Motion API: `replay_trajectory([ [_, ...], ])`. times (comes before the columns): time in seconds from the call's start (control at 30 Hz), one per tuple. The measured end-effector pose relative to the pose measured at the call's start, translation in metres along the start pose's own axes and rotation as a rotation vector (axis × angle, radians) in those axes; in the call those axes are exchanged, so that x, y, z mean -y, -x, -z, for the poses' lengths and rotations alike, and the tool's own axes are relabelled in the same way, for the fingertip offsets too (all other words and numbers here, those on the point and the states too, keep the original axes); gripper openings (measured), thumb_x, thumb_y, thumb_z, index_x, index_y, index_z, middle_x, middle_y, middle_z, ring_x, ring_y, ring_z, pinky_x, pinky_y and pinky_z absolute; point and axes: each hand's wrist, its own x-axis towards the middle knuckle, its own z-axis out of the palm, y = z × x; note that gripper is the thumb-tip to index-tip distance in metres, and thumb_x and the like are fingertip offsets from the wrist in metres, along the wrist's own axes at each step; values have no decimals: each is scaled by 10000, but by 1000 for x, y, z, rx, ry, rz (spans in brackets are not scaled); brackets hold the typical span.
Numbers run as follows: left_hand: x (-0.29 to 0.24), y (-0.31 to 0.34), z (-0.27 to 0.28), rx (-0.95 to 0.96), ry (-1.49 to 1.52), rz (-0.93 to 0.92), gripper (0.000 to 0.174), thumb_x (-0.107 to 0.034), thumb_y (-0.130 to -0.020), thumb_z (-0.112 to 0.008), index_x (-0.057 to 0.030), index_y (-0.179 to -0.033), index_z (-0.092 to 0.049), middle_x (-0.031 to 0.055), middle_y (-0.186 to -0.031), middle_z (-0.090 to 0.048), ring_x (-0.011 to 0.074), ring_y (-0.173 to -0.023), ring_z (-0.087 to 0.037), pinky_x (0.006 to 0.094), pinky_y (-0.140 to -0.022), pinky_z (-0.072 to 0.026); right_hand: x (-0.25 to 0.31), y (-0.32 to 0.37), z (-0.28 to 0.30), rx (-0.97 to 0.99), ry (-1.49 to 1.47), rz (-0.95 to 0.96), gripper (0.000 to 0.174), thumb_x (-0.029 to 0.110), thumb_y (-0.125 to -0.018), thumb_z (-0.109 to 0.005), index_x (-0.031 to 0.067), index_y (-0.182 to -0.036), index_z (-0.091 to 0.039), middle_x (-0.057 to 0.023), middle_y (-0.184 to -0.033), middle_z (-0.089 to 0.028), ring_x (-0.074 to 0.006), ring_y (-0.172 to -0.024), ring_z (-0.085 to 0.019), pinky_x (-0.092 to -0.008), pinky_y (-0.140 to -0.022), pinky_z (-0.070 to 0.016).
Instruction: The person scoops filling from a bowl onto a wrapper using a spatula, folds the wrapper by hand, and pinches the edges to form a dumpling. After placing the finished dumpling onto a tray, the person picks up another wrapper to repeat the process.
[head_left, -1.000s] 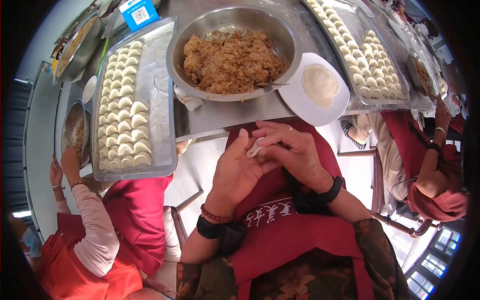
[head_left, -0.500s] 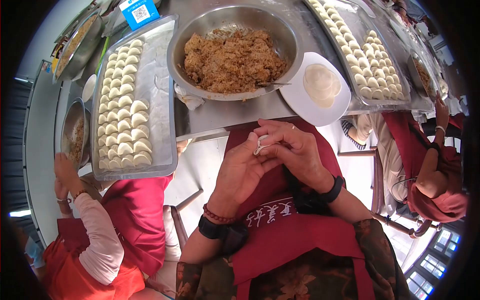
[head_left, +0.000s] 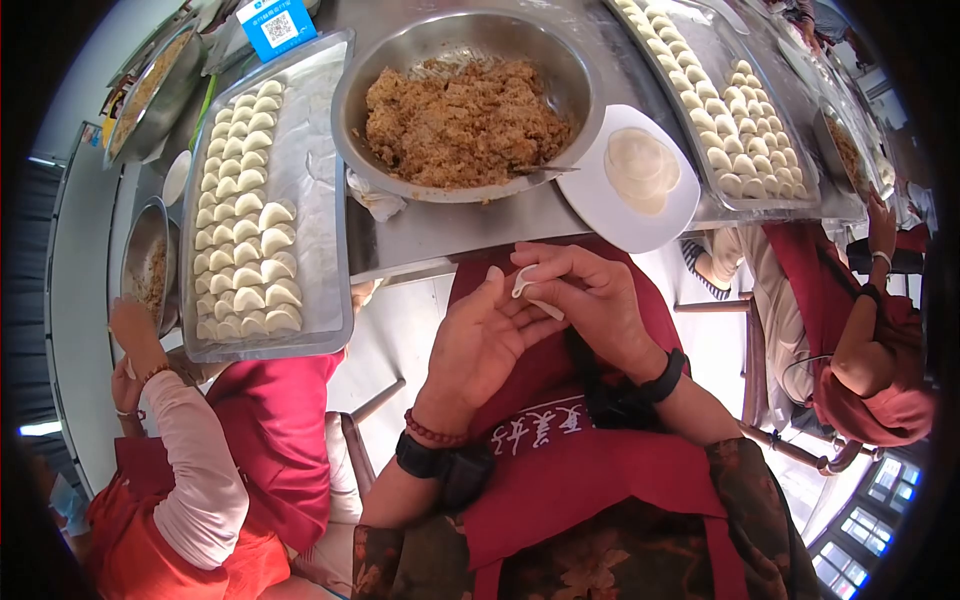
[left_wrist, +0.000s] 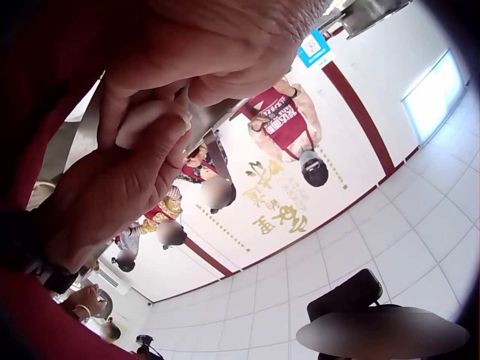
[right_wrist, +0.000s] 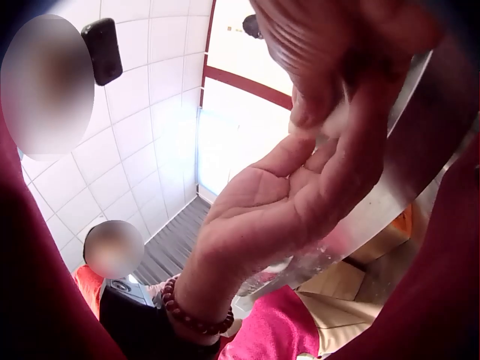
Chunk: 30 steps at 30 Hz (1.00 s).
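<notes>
Your head view shows your right hand [head_left: 590,300] pinching the dumpling [head_left: 524,284] at the fingertips of your left hand [head_left: 478,345], with the bowl [head_left: 345,95] beyond both. Only the right wrist view bares the left palm, fingers nearly straight and supporting. In the left wrist view, fingers hide most of the dumpling.

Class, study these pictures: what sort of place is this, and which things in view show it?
Probably a communal dumpling-making kitchen: a steel table bears trays of folded dumplings, a bowl of minced filling and a plate of wrappers, while the right hand pinches a dumpling.
</notes>
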Motion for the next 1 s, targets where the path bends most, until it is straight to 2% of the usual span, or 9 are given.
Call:
replay_trajectory([
  [0.13,7,0,3,-18,-18,-31,413,-339,-1059,-417,14,-1226,-551,139,-1207,-604,257,-1124,-597,450,-1005,-486,-2,1,2,35,-90,-58,88,-7,-872,-670,8,-956,-692,-126,-1166,-680,-146,-1011,-669,-281,-845,-559],
  [0.27,7,2,-4,-32,-99,-82,438,-361,-1053,-427,23,-1219,-558,144,-1221,-599,253,-1142,-591,451,-1014,-484,-3,1,2,102,-44,16,101,-28,-874,-655,2,-968,-675,-156,-1229,-635,-152,-982,-680,-268,-819,-578],
  [0.33,7,1,-2,-3,-102,-87,446,-365,-1052,-424,26,-1224,-554,148,-1235,-595,256,-1156,-586,454,-1023,-481,-1,1,2,99,-10,23,101,-31,-882,-647,-7,-979,-663,-167,-1254,-613,-154,-965,-684,-263,-804,-587],
  [0.43,4,2,-8,29,26,-57,434,-340,-1057,-420,37,-1231,-545,157,-1256,-586,262,-1180,-576,463,-1048,-469,14,0,-2,14,-244,-177,80,-11,-900,-641,-21,-979,-652,-170,-1245,-616,-147,-958,-681,-267,-792,-591],
  [0.53,7,2,-10,30,-62,-90,428,-323,-1062,-413,47,-1238,-535,166,-1270,-578,268,-1190,-571,468,-1066,-458,1,-1,-1,-9,-184,-110,79,12,-911,-646,-27,-979,-647,-172,-1235,-621,-139,-971,-670,-265,-797,-582],
  [0.63,9,1,-9,38,-58,-108,426,-317,-1063,-412,51,-1243,-527,169,-1261,-579,269,-1195,-569,462,-1071,-457,9,1,-4,-23,-286,-187,91,24,-901,-664,-12,-984,-657,-160,-1223,-636,-127,-997,-655,-253,-819,-562],
  [0.73,8,0,-9,34,-58,-116,421,-316,-1062,-414,48,-1240,-530,165,-1248,-585,266,-1186,-575,456,-1065,-462,7,0,-1,-2,-175,-168,105,20,-885,-677,-5,-987,-667,-151,-1217,-647,-139,-1047,-644,-258,-865,-537],
  [0.83,10,-2,0,42,-58,-124,424,-321,-1062,-412,46,-1233,-536,157,-1229,-595,253,-1172,-585,453,-1055,-471,-1,-1,1,46,-15,28,102,15,-873,-683,-1,-973,-679,-145,-1216,-652,-171,-1110,-627,-281,-901,-522],
  [1.0,7,-1,-1,36,-31,-105,431,-332,-1056,-429,45,-1235,-540,154,-1205,-612,238,-1140,-604,444,-1029,-490,2,0,1,52,-70,-16,80,4,-864,-679,5,-943,-686,-144,-1163,-678,-204,-1190,-592,-303,-925,-512],
])
